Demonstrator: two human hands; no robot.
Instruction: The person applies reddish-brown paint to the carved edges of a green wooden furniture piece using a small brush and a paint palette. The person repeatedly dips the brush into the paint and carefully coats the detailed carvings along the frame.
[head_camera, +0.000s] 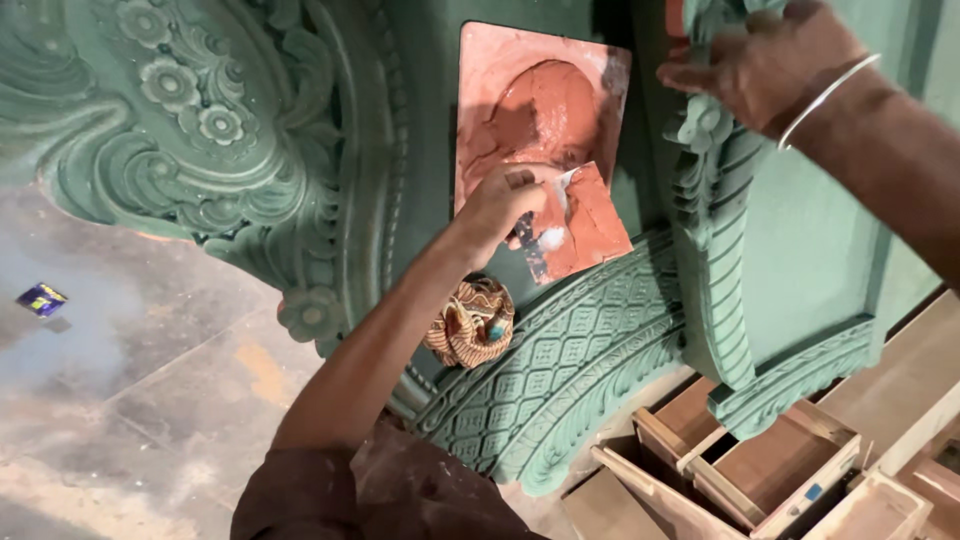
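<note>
While the left hand (505, 200) grips a scraper (585, 225) loaded with red putty (545, 115) against the green carving (580, 340), the right hand (770, 60) clasps the upper moulding (715, 170), and a slip could smear it.

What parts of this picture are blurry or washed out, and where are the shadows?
Head view: the floor at lower left is hazy, with pale bluish glare. The green carved panel and the left hand with its scraper look fairly sharp. The right hand is dim and slightly soft. Shadow darkens the panel's recess above the reddish board.
</note>
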